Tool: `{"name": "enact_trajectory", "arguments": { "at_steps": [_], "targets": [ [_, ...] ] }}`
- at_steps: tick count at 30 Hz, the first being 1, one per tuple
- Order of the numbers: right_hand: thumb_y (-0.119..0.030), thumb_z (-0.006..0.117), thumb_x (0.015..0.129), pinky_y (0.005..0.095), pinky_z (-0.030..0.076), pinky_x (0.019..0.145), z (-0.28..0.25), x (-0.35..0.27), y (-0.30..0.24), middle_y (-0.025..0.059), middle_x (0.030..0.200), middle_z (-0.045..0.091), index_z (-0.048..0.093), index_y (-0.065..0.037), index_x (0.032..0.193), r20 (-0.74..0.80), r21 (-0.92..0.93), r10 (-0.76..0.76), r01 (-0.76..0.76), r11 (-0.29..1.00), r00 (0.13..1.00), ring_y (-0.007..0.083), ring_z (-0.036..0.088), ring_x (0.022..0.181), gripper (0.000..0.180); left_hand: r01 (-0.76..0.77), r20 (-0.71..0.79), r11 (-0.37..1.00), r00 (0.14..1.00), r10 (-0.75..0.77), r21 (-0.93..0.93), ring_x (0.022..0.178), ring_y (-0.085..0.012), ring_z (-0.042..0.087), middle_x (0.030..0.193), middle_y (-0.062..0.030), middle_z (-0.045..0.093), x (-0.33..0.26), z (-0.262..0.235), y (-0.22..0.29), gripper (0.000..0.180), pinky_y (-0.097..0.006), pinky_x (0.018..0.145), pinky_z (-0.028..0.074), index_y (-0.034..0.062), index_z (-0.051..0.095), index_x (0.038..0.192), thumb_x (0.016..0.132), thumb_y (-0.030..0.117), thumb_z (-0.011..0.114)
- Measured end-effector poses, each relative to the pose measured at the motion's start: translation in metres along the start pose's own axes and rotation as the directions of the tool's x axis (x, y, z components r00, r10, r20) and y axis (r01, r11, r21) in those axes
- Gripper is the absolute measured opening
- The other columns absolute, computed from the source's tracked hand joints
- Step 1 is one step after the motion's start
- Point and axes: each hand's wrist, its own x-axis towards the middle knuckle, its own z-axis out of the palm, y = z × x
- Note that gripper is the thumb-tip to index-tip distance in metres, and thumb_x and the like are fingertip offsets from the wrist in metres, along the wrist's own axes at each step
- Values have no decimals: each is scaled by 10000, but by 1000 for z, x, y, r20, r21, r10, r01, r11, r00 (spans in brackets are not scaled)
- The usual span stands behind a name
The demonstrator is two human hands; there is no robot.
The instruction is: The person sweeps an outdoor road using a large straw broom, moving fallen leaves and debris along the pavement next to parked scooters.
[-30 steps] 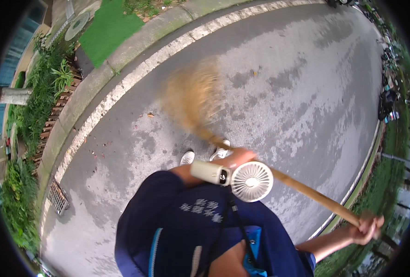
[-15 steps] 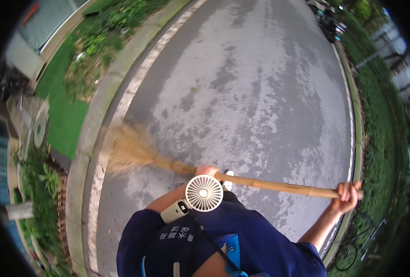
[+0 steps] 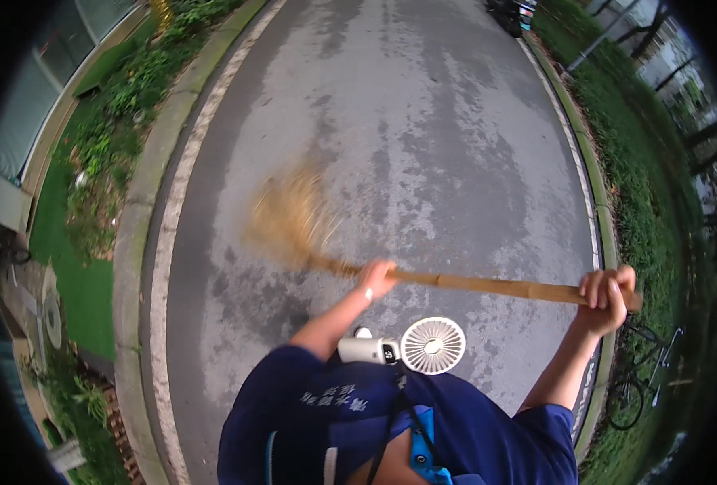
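A long broom (image 3: pixel 487 284) with a bamboo handle lies across in front of me, its straw head (image 3: pixel 290 217) out over the road to the left and smeared by motion. My left hand (image 3: pixel 376 277) is wrapped round the handle close above the bristles. At the handle's far right end my right hand (image 3: pixel 608 299) grips it, fingers curled over the top. A white portable fan (image 3: pixel 433 346) hangs from a strap at my chest, over my dark blue shirt. Whether the bristles touch the asphalt cannot be made out.
The grey, patchy road (image 3: pixel 423 121) runs ahead between a left stone curb (image 3: pixel 136 218) and a right one. Plants and green turf (image 3: pixel 84 299) border the left side. On the right are a hedge (image 3: pixel 641 186) and a bicycle (image 3: pixel 637 380); a dark vehicle (image 3: pixel 505 16) stands far ahead.
The broom head has swung from the left curb line forward and right over the road. Both hands have moved farther forward with the handle, and the fan has swung to the right.
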Motion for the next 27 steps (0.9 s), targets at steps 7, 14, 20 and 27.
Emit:
{"name": "enact_trajectory", "arguments": {
  "at_steps": [7,14,20,27],
  "targets": [
    [-24,500,817,235,296,424,-44,107,117,-60,483,309,554,-49,890,-24,373,293,-263,889,956,75,276,388,94,75,254,991,962,-101,112,650,-330,628,657,-114,637,15,-83,-27,355,-438,592,497,137,670,686,694,492,673],
    [10,459,843,206,305,418,60,170,110,-37,464,322,422,-61,817,-85,280,-161,179,943,983,66,321,390,84,-333,46,942,941,334,-42,692,-306,590,692,-89,593,283,-183,-61,96,-416,592,466,103,580,672,628,140,656],
    [-65,597,813,469,511,783,296,272,306,87,706,565,521,-46,838,27,-125,2,1,992,1000,209,581,678,83,-183,-197,960,954,225,212,772,-278,585,797,-44,607,523,-321,-265,215,-407,692,466,136,582,687,622,244,756],
    [-123,646,788,418,504,674,321,410,404,59,583,492,534,-37,789,331,23,136,-152,988,934,177,507,535,141,118,-296,981,953,-68,155,1011,-302,495,989,-63,559,506,-323,-313,332,-429,863,396,127,532,969,703,192,718]
  ]
}}
